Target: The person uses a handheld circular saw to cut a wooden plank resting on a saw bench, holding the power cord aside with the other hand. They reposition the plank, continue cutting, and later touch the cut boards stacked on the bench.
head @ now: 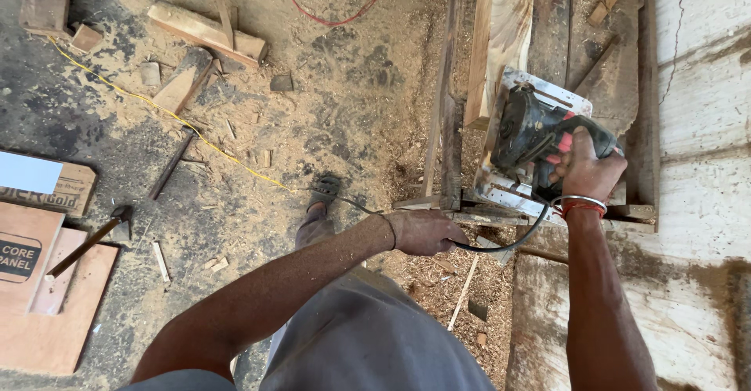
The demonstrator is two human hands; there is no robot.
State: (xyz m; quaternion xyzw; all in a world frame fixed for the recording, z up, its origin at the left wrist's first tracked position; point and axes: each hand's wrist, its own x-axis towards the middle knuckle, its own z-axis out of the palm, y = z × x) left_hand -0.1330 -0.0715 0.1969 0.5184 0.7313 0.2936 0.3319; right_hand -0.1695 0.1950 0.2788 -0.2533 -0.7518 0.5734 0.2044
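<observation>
My right hand [585, 170] grips the handle of a dark electric circular saw [526, 129], which sits on its metal base plate on a wooden plank [508, 23] laid over a rough bench. My left hand [426, 232] is closed around the saw's black power cable [501, 247], just in front of the bench's near edge. A metal bangle and a red thread circle my right wrist. My foot in a sandal [324, 190] stands on the sawdust-covered floor.
Wood offcuts [205, 31] lie on the floor at top left, with a yellow cord [156, 109] and a red wire [344, 17]. A hammer [88, 242] rests beside reddish plywood panels [47, 313] at left. A whitewashed wall [704, 125] is at right.
</observation>
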